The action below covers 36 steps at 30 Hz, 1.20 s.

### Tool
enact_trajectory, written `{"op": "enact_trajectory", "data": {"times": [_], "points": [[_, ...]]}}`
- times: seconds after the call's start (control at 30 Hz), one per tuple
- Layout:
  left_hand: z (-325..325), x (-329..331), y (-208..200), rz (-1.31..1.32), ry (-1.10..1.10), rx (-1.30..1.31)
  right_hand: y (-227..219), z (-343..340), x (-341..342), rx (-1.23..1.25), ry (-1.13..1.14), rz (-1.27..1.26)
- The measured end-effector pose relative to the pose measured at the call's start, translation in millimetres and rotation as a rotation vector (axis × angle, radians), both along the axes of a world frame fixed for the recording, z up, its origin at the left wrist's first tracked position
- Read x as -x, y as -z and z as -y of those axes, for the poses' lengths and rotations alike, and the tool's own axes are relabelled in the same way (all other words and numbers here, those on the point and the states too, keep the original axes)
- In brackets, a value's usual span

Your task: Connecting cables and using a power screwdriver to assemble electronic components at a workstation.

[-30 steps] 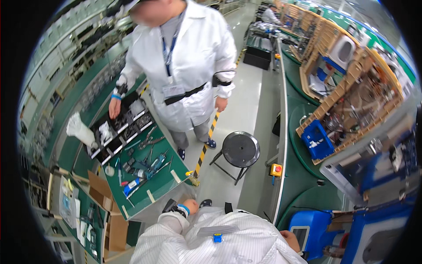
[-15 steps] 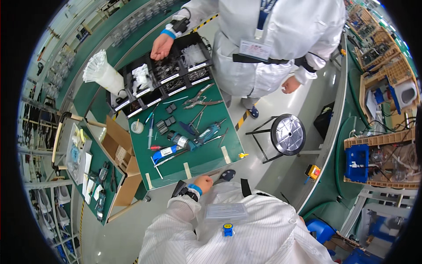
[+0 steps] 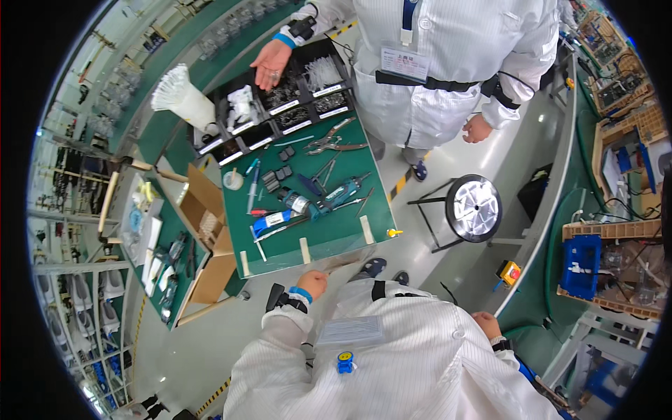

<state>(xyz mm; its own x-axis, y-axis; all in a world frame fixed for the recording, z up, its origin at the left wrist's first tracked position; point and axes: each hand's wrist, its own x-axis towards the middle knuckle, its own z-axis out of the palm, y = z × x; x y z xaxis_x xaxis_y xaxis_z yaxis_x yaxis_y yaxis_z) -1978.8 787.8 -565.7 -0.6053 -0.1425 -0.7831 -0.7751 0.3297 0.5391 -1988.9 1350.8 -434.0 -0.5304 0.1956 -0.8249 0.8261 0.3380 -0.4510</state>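
My left hand (image 3: 312,283) hangs just off the front edge of the green worktable (image 3: 336,241), loosely curled, with nothing visible in it. At my right side, my right hand (image 3: 488,323) shows only in part past my white coat; its fingers are hidden. Nearest on the tabletop are a blue-labelled tube-like pack (image 3: 271,222), two teal power screwdrivers (image 3: 299,203) and pliers (image 3: 336,140). Across the table a co-worker's hand (image 3: 271,66) is open, palm up, over black parts bins (image 3: 292,120); small shiny pieces seem to lie in it.
A black round stool (image 3: 474,208) stands right of the table. To the left are a cardboard box (image 3: 210,280), a tool cart (image 3: 183,308) and a white container of cable ties (image 3: 183,98). A long bench with an emergency-stop box (image 3: 509,271) curves along the right.
The view has shifted, so the table sits further right and higher. My right hand has come into view. The co-worker's hand over the bins has turned from curled to open, palm up.
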Motion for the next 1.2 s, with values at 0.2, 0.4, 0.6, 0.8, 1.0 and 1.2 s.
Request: {"op": "enact_trajectory", "data": {"times": [0.2, 0.4, 0.6, 0.8, 1.0, 1.2], "points": [[-11.3, -36.5, -57.6, 0.015, -0.243, -0.008, 55.9, -34.1, -8.0, 0.096, 0.024, 0.026], [-25.9, -96.4, -65.4, 0.18, -0.373, 0.014, 89.4, -65.4, -29.7, 0.001, -0.393, -0.259], [-20.7, -52.5, -37.1, 0.085, -0.243, -0.02, 242.3, -196.2, -125.9, -0.299, -0.859, -0.365], [35.5, -44.5, -31.5, -0.21, -0.335, 0.015, 124.6, -68.8, -2.1, -0.129, -0.537, -0.215], [103.7, 24.7, -91.2, -0.304, -0.468, -0.452, 58.3, 67.8, 89.0, -0.061, -0.608, -0.233], [193.8, -0.8, -91.2, -0.497, -0.732, -0.411, 24.8, 184.7, 164.7, 0.016, -0.705, -0.241]]}}
